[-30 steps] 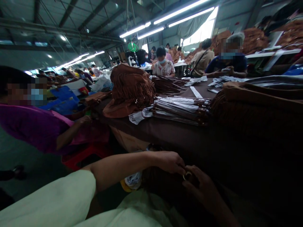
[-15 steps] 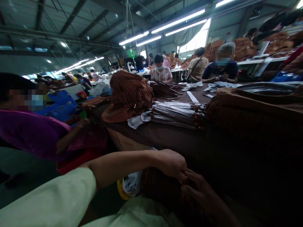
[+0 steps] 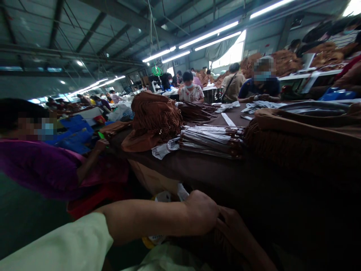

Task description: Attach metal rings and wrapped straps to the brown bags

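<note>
My left hand [image 3: 201, 212] is closed, its fingers curled away from view at the table's near edge. Against its fingertips, my right hand [image 3: 232, 227] pinches from the other side; whatever lies between the two is hidden. Under them hangs dark brown fringed material [image 3: 222, 242], mostly lost in shadow. A white strip [image 3: 182, 192] shows just behind my left wrist. Beyond the hands, a bundle of brown straps in white wrapping [image 3: 210, 141] lies on the brown-covered table [image 3: 197, 169].
A pile of brown fringed bags [image 3: 156, 120] stands at the table's far left, and another brown fringed stack [image 3: 304, 131] at the right. A co-worker in purple [image 3: 36, 165] sits close on the left, holding something green. Another co-worker [image 3: 261, 88] sits across the table.
My hands stay together and sit slightly lower, with my left forearm more level across the view. The white strip shows more. The left co-worker's hand has risen with a green thing in it.
</note>
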The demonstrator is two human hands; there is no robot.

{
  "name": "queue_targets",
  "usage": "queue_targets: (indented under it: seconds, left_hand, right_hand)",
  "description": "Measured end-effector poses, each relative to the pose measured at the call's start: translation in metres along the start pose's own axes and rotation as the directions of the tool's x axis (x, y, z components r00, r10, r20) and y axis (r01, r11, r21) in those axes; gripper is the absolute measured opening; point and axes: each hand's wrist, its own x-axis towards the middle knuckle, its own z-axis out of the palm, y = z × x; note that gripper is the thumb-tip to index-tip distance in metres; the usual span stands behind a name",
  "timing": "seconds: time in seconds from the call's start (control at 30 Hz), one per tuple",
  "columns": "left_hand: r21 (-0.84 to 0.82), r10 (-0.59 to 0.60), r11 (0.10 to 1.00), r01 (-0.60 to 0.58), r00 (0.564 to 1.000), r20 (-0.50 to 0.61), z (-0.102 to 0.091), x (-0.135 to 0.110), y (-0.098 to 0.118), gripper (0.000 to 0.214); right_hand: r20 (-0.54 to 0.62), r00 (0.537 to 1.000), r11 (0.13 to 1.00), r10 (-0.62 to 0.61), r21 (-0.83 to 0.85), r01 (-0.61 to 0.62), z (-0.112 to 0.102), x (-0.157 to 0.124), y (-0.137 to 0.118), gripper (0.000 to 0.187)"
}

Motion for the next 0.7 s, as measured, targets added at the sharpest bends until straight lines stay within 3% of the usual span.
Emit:
queue_targets:
  seconds: [0.07, 0.17, 0.27, 0.33, 0.37, 0.43, 0.5, 0.57, 0.6, 0.63, 0.7]
  left_hand:
    - [-0.006, 0.003, 1.000, -0.003, 1.000, 0.004, 0.005, -0.004, 0.006, 0.017]
    - [-0.069, 0.073, 0.995, -0.077, 0.995, -0.064, 0.006, -0.006, -0.007, 0.021]
    - [-0.377, 0.110, 0.919, -0.113, 0.993, -0.030, 0.008, 0.001, -0.037, 0.028]
    - [-0.681, 0.241, 0.726, -0.096, 0.963, 0.121, 0.013, 0.011, -0.056, 0.031]
    - [-0.798, 0.355, 0.598, -0.076, 0.918, 0.179, 0.018, 0.016, -0.064, 0.031]
    - [-0.930, 0.554, 0.367, -0.028, 0.809, 0.194, 0.028, 0.027, -0.073, 0.030]
    - [-0.967, 0.615, 0.254, -0.028, 0.776, 0.139, 0.036, 0.034, -0.076, 0.031]
    - [-0.959, 0.554, 0.279, -0.054, 0.824, 0.115, 0.037, 0.034, -0.070, 0.030]
    - [-0.931, 0.488, 0.355, -0.079, 0.865, 0.113, 0.036, 0.031, -0.065, 0.029]
    - [-0.869, 0.407, 0.484, -0.108, 0.907, 0.114, 0.033, 0.027, -0.057, 0.028]
    - [-0.590, 0.230, 0.797, -0.128, 0.968, 0.101, 0.027, 0.018, -0.037, 0.026]
  right_hand:
    - [0.006, 1.000, 0.999, -0.014, 0.043, 0.014, -0.001, -0.002, 0.002, 0.032]
    - [-0.037, 0.999, 0.997, 0.014, 0.075, -0.011, -0.003, -0.008, 0.007, 0.031]
    - [-0.047, 0.997, 0.990, 0.068, 0.124, -0.061, -0.005, -0.014, 0.010, 0.029]
    - [0.001, 0.996, 0.982, 0.091, 0.164, -0.089, -0.006, -0.018, 0.009, 0.026]
    - [0.040, 0.995, 0.978, 0.089, 0.184, -0.095, -0.007, -0.019, 0.007, 0.025]
    - [0.099, 0.992, 0.967, 0.081, 0.235, -0.103, -0.008, -0.022, 0.004, 0.022]
    - [0.111, 0.989, 0.945, 0.095, 0.301, -0.124, -0.009, -0.023, 0.002, 0.022]
    - [0.082, 0.988, 0.924, 0.127, 0.354, -0.148, -0.009, -0.023, 0.002, 0.025]
    - [0.070, 0.987, 0.918, 0.142, 0.363, -0.157, -0.009, -0.022, 0.003, 0.027]
    - [0.064, 0.987, 0.918, 0.148, 0.361, -0.161, -0.008, -0.020, 0.004, 0.029]
    - [0.056, 0.987, 0.928, 0.152, 0.336, -0.163, -0.004, -0.016, 0.005, 0.031]
